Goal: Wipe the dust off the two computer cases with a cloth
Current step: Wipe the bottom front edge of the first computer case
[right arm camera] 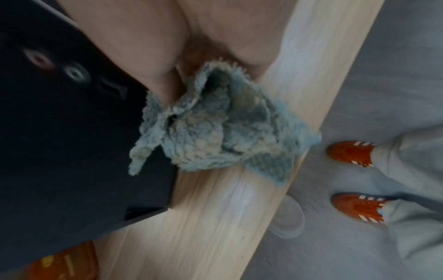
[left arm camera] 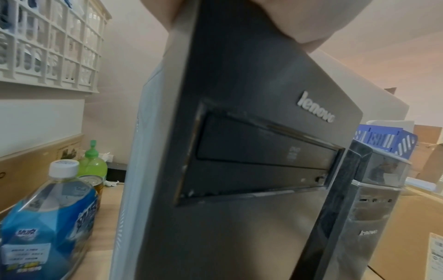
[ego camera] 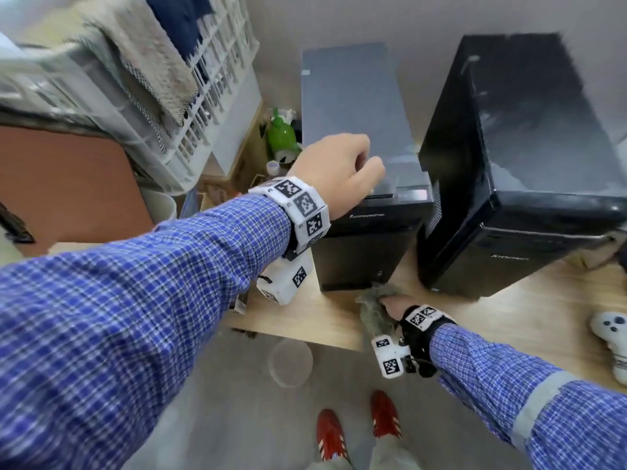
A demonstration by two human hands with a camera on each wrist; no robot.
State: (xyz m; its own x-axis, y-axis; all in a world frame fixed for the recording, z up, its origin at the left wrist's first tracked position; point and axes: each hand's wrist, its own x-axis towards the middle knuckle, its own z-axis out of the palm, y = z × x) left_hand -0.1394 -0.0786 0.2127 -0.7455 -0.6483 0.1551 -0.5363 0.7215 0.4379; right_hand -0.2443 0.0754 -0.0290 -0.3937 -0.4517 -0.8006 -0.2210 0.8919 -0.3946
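Two black Lenovo tower cases stand on a wooden table (ego camera: 305,317). My left hand (ego camera: 368,179) grips the top front edge of the left case (ego camera: 356,113), thumb and fingers (left arm camera: 309,24) curled over the rim above its front panel (left arm camera: 239,217). The right case (ego camera: 529,147) stands apart beside it, its top streaked with dust; it also shows in the left wrist view (left arm camera: 369,208). My right hand (ego camera: 388,302) holds a dirty grey-blue fluffy cloth (ego camera: 371,312) against the bottom front corner of the left case (right arm camera: 59,142). The cloth (right arm camera: 210,132) hangs bunched from the fingers (right arm camera: 134,47).
White plastic crates (ego camera: 203,96) with towels stand at the left. A green bottle (ego camera: 281,134) and a blue-labelled bottle (left arm camera: 48,217) sit left of the case. A white toy (ego camera: 610,334) lies at the right. Below the table edge are a clear bowl (ego camera: 290,361) and my red shoes (ego camera: 330,432).
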